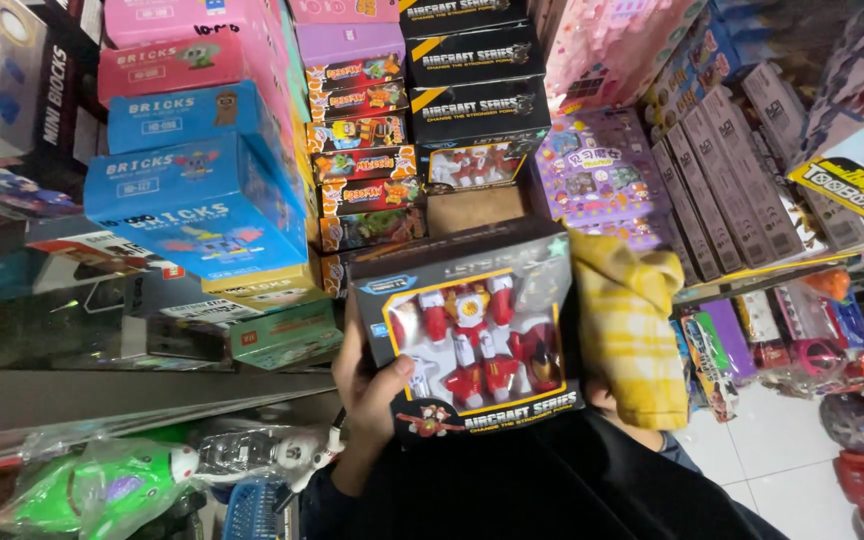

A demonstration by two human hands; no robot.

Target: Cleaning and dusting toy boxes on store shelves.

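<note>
A dark toy box (472,335) with a clear window showing a red and white robot figure is held up in front of me. My left hand (372,385) grips its left edge, thumb on the window. A yellow checked cloth (627,325) covers the box's right edge, and my right hand (604,400) is mostly hidden under that cloth, holding it against the box. More boxes of the same kind (477,100) are stacked on the shelf just behind.
Blue and pink brick boxes (192,190) are stacked at the left. Colourful small boxes (362,150) stand in a column at the middle. Grey boxes (732,170) lean at the right. Bagged toys (102,485) lie at lower left, white floor tiles (782,450) at lower right.
</note>
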